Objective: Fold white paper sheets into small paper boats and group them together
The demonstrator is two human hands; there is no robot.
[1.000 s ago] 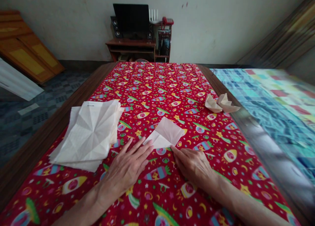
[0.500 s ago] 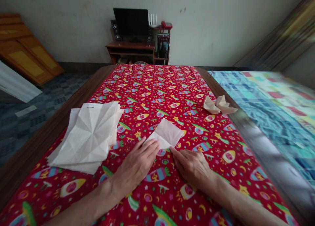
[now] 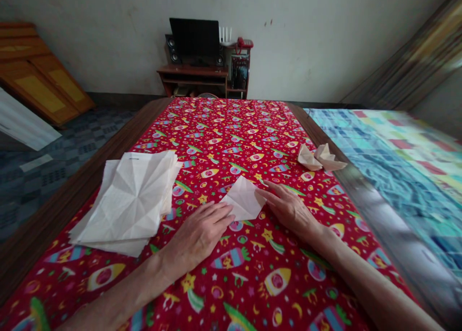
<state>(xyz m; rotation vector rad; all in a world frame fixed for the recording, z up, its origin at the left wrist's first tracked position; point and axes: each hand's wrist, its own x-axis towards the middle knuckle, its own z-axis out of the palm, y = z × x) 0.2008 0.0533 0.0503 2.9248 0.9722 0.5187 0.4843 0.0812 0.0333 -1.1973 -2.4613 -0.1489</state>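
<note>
both hands (image 3: pixel 202 232) flat, folded paper (image 3: pixel 244 202) between

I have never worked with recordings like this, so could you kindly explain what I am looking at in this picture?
The view comes from a camera worn on a person's head, looking forward and down, so the two bare arms are that person's own. No machine is involved. The left hand presses flat on the near left corner of a small folded paper, and the right hand touches its right edge with its fingertips. Neither hand grips anything. They work on a red patterned tablecloth. To the left lies a stack of creased paper sheets; to the far right sit finished folded paper shapes.
</note>
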